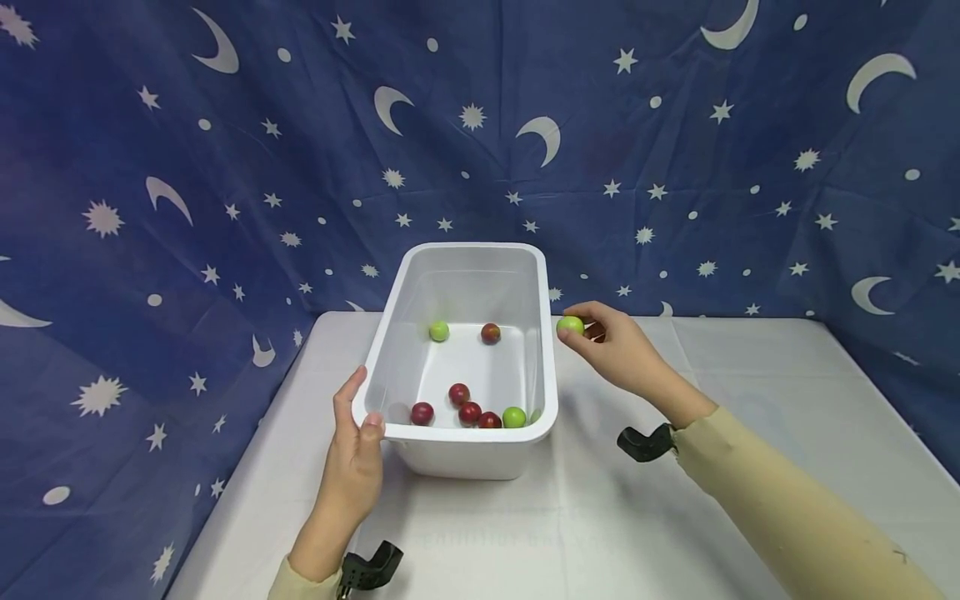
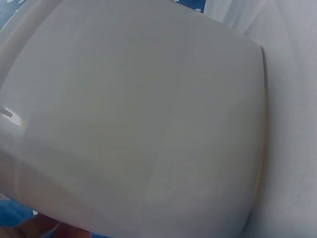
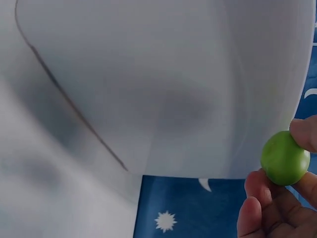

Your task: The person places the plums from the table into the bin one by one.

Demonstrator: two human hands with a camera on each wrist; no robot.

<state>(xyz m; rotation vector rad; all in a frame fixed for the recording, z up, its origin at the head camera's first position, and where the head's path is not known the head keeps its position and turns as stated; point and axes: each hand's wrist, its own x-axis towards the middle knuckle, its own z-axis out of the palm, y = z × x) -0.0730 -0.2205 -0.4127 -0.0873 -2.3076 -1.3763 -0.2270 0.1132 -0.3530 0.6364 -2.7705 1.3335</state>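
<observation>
A deep white plastic tub (image 1: 474,435) stands on the table, its inside facing me in the head view. My left hand (image 1: 354,467) grips its rim at the near left corner, thumb over the edge. Just outside the right rim, my right hand (image 1: 618,346) pinches a small, smooth green plum (image 3: 285,158) between thumb and fingers. Inside the tub, another green plum (image 1: 438,331) and a red plum (image 1: 491,333) lie toward the back. Several red plums (image 1: 459,394) and a second loose green plum (image 1: 513,417) lie near the front wall, which partly hides some.
White cloth covers the table (image 1: 750,400) around the tub. Behind it and along the left hangs a dark blue curtain (image 1: 480,183) with white moons and stars. A black wrist mount (image 1: 645,443) sticks out from the right sleeve, another wrist mount (image 1: 372,567) from the left.
</observation>
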